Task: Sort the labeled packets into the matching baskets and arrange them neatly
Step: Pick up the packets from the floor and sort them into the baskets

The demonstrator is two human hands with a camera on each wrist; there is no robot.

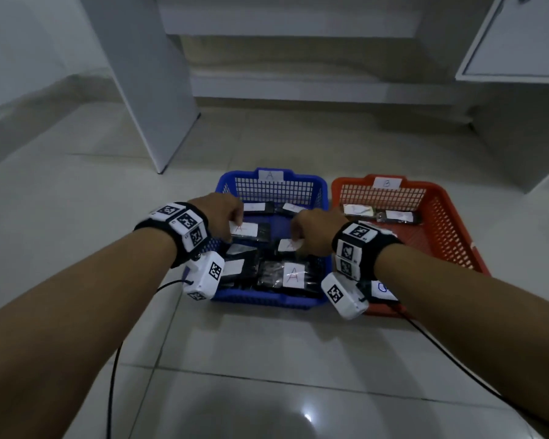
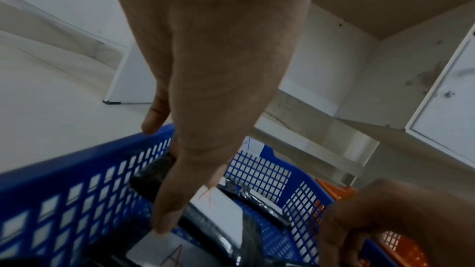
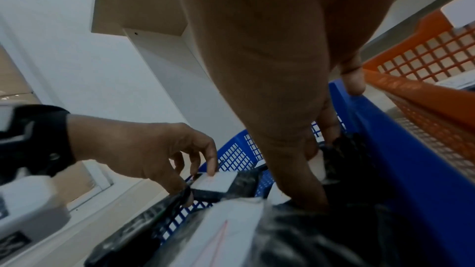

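Packets labelled A, both hands down in the blue basket (image 1: 322,185)

Head view: left hand (image 1: 217,217) pinches the A-packet (image 1: 251,230) lying just right of its fingers, long axis across the basket; right hand (image 1: 317,231) sits on a second packet (image 1: 289,244) toward the basket's middle; the orange basket (image 1: 441,217) lies right of the blue one. Left wrist view: thumb (image 2: 164,224) and fingers curl round that packet's left end (image 2: 221,208) (firm grip, I'd say). Right wrist view: right fingers (image 3: 308,194) dig in among black packets (image 3: 342,220) by the blue basket's right wall; gripping or pressing, I cannot tell. Left hand looks nearer to a tidy shift.
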